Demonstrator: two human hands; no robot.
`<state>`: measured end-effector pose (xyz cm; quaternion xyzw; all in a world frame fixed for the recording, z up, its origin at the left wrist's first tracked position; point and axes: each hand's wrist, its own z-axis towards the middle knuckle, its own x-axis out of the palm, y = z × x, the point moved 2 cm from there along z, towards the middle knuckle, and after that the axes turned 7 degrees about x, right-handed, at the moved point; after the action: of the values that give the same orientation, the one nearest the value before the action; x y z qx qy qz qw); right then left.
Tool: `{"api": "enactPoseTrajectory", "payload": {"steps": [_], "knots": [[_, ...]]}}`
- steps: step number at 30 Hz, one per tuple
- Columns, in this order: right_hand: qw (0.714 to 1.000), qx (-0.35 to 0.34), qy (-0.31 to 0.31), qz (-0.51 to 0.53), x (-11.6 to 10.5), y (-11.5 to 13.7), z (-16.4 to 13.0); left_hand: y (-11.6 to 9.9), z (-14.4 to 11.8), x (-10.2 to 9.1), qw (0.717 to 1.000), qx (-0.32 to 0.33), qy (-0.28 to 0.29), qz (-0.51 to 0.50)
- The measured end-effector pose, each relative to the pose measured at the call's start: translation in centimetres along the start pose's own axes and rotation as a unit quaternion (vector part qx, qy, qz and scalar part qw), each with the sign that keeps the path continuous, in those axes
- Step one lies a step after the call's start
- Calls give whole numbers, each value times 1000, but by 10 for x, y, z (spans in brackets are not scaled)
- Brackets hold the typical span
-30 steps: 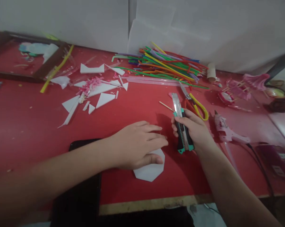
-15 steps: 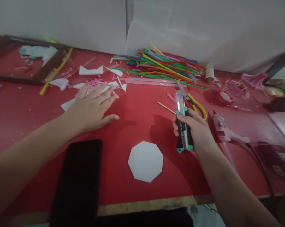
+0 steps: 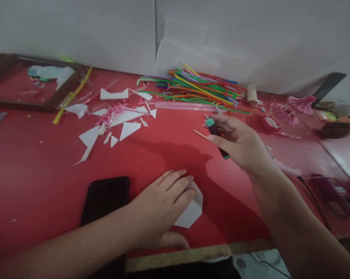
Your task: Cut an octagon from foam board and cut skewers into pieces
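Back swings the left hand point(image 3: 160, 203), flat and spread on the white octagon point(image 3: 192, 211); beyond it, the right hand point(image 3: 238, 143) grips the utility knife point(image 3: 217, 135).

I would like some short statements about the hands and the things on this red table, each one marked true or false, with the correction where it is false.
1. The left hand lies flat on the white octagon piece. True.
2. The right hand holds a pair of scissors. False: it holds a utility knife with a teal and black handle.
3. A black phone lies on the red table just left of the left hand. True.
4. The coloured straws are piled at the near edge of the table. False: they lie at the far side, by the white wall.
5. The white scraps lie right of the right hand. False: they lie to its left.
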<state>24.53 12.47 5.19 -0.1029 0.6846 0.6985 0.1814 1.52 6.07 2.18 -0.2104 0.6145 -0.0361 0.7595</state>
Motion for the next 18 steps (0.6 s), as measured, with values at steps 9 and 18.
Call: {"api": "enactPoseTrajectory", "payload": {"steps": [9,18], "knots": [[945,-138,90,-282,58,0,91,13,-3,0,999,18,-42,-9],[926,-123,-1,-357,43,2,84,17,-4,-1,993,-55,-90,59]]}}
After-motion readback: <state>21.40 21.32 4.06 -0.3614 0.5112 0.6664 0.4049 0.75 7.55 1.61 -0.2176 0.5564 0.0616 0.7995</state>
